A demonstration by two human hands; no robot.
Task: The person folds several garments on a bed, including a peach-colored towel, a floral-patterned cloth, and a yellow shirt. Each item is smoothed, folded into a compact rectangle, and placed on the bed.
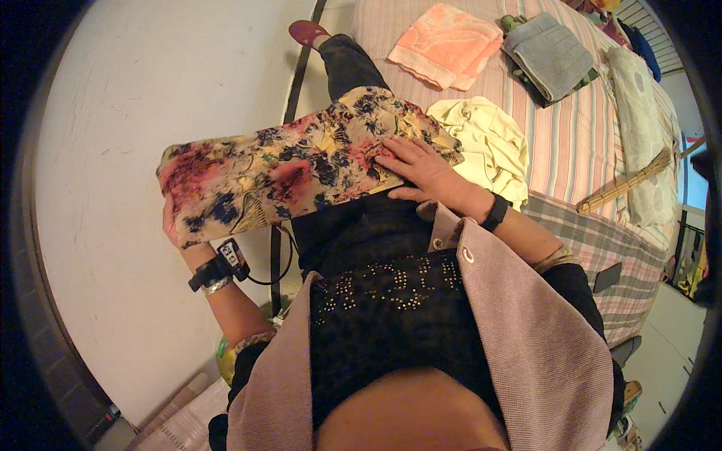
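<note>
A folded floral cloth [293,169] in cream, pink and dark blue stretches across my lap. My left hand [170,217] grips its left end from beneath, the fingers hidden behind the fabric. Flat on the right part of the cloth lies my right hand [420,166], fingers spread. A crumpled pale yellow cloth [488,141] is on the bed just beyond this hand. Farther back, a folded orange towel [445,42] lies beside a folded grey towel [550,53], which rests on a camouflage-patterned cloth [586,79].
The striped bed [558,146] fills the right side, with a straw whisk broom [626,183] on it. A dark flat phone-like object [608,277] lies on the plaid cloth [620,237] nearer to me. A cable hangs from the device [233,259] on my left wrist.
</note>
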